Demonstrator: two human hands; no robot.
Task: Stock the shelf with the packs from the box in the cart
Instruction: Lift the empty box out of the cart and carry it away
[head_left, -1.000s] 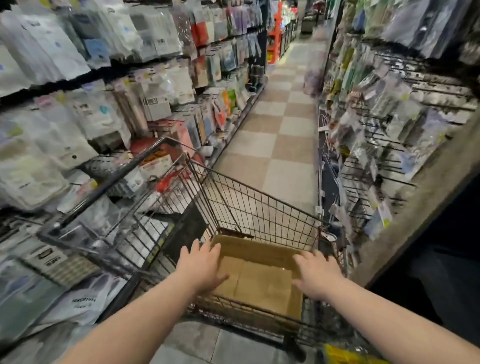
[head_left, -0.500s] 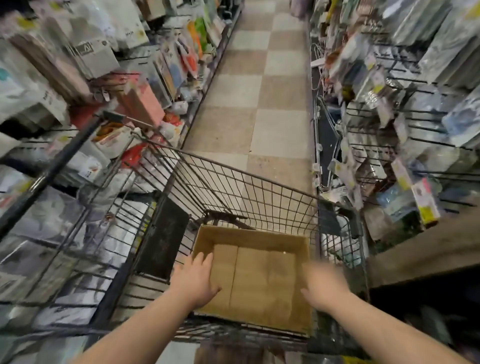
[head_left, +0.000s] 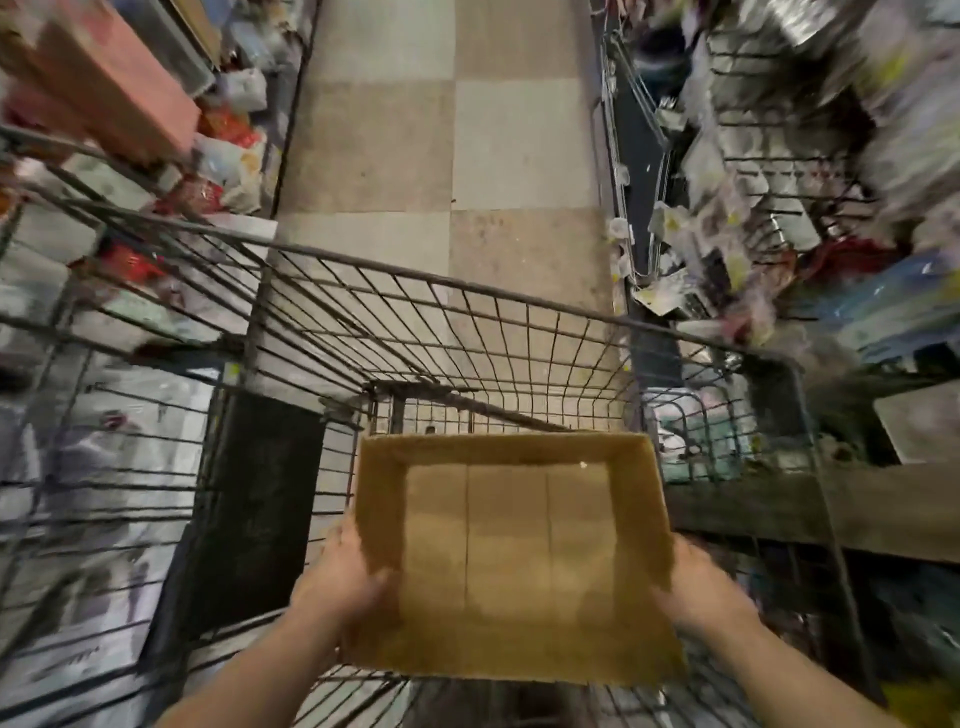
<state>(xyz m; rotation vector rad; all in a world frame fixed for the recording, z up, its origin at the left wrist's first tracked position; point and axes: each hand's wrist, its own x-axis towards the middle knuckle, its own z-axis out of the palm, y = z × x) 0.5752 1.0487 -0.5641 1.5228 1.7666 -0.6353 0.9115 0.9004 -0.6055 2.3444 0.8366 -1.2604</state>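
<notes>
**Box held between both hands, load ahead of the grip**

Box (head_left: 509, 545): open-topped brown carton, found in the near end of the wire cart (head_left: 441, 283), upright, its walls roughly square with the cart sides. Only bare bottom flaps are seen inside; no packs are visible in it. Whether it is resting on the cart floor or is already raised cannot be told.

Grip: the carton is taken from both sides at once. The left hand (head_left: 345, 582) is set on the left wall near the near corner, and its thumb appears to be lapped over the rim, so that wall is judged pinched. The right hand (head_left: 698, 582) is laid against the outside of the right wall at about the same depth. It is blurred, and whether its fingers are curled over the rim or lie flat cannot be told.

Relation noted: the box lies straight ahead, between the hands, neither hand nearer than the other. Both contacts are at the near part of the side walls, so most of the carton extends away from the grip towards the cart's far end. A dip of the far edge is to be expected on lifting.

Surroundings: stocked shelving (head_left: 104, 119) is seen to the left of the cart, hanging racks (head_left: 779, 171) to the right, tiled aisle floor (head_left: 441, 145) beyond.
</notes>
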